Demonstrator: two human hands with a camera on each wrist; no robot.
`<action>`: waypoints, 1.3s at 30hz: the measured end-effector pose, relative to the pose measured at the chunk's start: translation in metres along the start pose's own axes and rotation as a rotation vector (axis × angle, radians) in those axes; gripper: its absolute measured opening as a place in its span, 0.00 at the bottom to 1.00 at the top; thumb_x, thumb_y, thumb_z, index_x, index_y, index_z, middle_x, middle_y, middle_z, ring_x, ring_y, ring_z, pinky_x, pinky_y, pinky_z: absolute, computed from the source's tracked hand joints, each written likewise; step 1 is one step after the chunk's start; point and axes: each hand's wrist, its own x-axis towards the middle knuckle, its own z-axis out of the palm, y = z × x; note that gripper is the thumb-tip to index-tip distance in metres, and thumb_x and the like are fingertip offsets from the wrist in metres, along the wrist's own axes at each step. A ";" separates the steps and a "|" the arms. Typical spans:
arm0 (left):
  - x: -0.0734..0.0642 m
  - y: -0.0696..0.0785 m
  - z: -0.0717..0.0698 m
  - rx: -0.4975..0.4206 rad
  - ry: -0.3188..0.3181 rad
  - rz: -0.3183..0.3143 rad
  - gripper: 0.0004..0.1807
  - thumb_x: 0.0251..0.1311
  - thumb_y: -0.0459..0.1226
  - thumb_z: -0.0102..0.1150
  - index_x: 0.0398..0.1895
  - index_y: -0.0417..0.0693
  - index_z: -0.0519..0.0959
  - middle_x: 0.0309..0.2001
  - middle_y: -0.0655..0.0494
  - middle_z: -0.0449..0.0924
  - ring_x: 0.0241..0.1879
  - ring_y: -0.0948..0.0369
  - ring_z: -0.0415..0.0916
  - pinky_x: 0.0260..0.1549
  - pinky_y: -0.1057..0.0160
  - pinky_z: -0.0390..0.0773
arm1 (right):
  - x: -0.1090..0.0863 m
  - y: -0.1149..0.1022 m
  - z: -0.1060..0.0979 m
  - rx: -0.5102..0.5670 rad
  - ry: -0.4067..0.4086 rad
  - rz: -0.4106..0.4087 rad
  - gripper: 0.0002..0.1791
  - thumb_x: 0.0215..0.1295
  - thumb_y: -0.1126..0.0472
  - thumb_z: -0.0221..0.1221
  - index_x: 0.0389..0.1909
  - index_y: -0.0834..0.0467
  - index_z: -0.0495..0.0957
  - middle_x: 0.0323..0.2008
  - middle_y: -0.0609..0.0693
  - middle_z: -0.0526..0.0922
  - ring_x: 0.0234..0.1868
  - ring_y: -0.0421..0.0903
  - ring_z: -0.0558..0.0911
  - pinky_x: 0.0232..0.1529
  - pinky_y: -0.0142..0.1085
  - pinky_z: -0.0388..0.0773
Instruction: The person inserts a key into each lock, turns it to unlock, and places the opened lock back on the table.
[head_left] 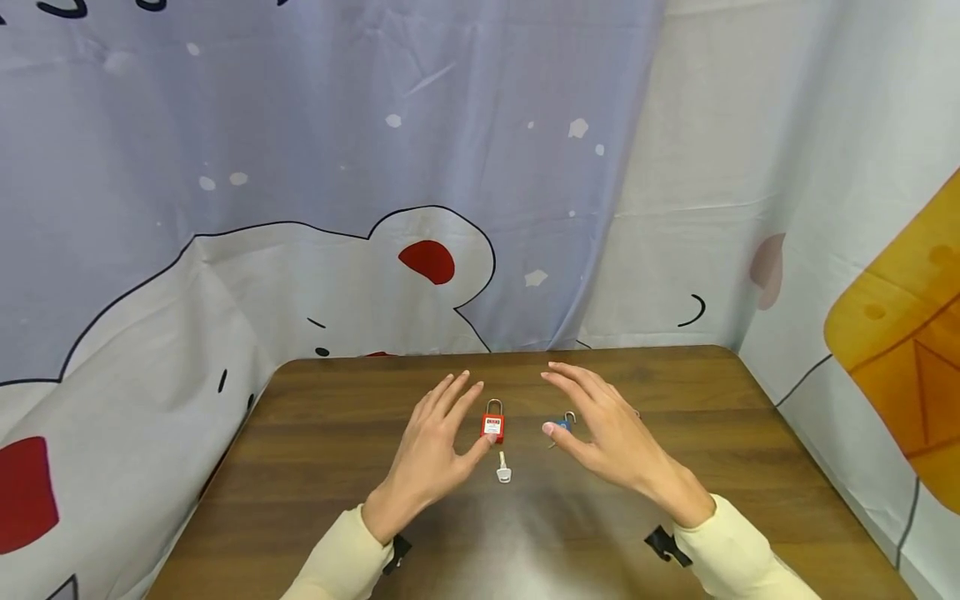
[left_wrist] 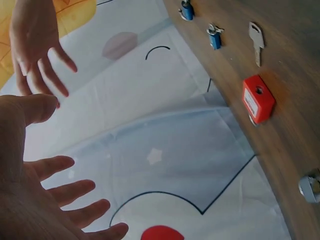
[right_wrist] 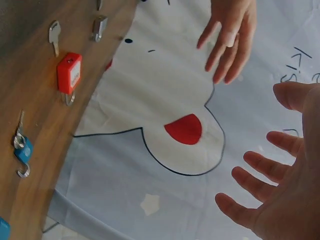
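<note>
Both hands hover over the table, apart from each other and holding nothing. My left hand (head_left: 429,450) has its fingers extended, just left of a red padlock (head_left: 492,425) with a closed shackle and a white label. A loose silver key (head_left: 503,469) lies on the wood in front of that padlock. Fingers spread, my right hand (head_left: 613,435) partly hides a small blue padlock (head_left: 563,423). In the right wrist view this blue padlock (right_wrist: 23,148) has its shackle swung open and a key in it.
The brown wooden table (head_left: 315,467) backs onto a printed curtain (head_left: 300,167). A silver padlock (right_wrist: 99,28) lies on the far side of the red one in the right wrist view. A second blue padlock (left_wrist: 187,10) shows at the top of the left wrist view.
</note>
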 end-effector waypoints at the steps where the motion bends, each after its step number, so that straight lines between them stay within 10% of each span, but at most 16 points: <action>1: -0.001 -0.001 -0.001 0.004 -0.003 -0.002 0.38 0.57 0.53 0.64 0.71 0.57 0.66 0.73 0.54 0.63 0.73 0.49 0.60 0.68 0.42 0.64 | 0.000 0.001 0.003 -0.003 -0.004 0.012 0.35 0.64 0.48 0.62 0.71 0.47 0.63 0.70 0.47 0.67 0.69 0.48 0.68 0.64 0.53 0.68; 9: -0.013 -0.009 -0.014 0.036 -0.019 -0.037 0.38 0.59 0.54 0.63 0.72 0.57 0.65 0.74 0.54 0.62 0.74 0.49 0.58 0.68 0.41 0.62 | 0.007 0.010 0.030 -0.042 -0.040 0.075 0.30 0.63 0.46 0.62 0.64 0.53 0.70 0.58 0.47 0.77 0.61 0.48 0.75 0.61 0.49 0.73; 20: -0.028 -0.016 -0.013 0.040 -0.041 -0.050 0.35 0.58 0.54 0.63 0.69 0.55 0.69 0.73 0.54 0.64 0.73 0.49 0.59 0.68 0.42 0.62 | 0.004 0.008 0.076 -0.112 -0.312 0.222 0.25 0.58 0.44 0.66 0.52 0.53 0.79 0.45 0.44 0.81 0.49 0.46 0.80 0.42 0.45 0.81; 39: -0.036 -0.019 -0.009 0.039 -0.061 -0.060 0.35 0.59 0.54 0.63 0.69 0.55 0.69 0.72 0.53 0.64 0.73 0.50 0.58 0.66 0.41 0.64 | -0.009 0.017 0.138 -0.173 -0.481 0.290 0.18 0.48 0.41 0.71 0.19 0.47 0.75 0.21 0.39 0.72 0.24 0.40 0.71 0.22 0.38 0.66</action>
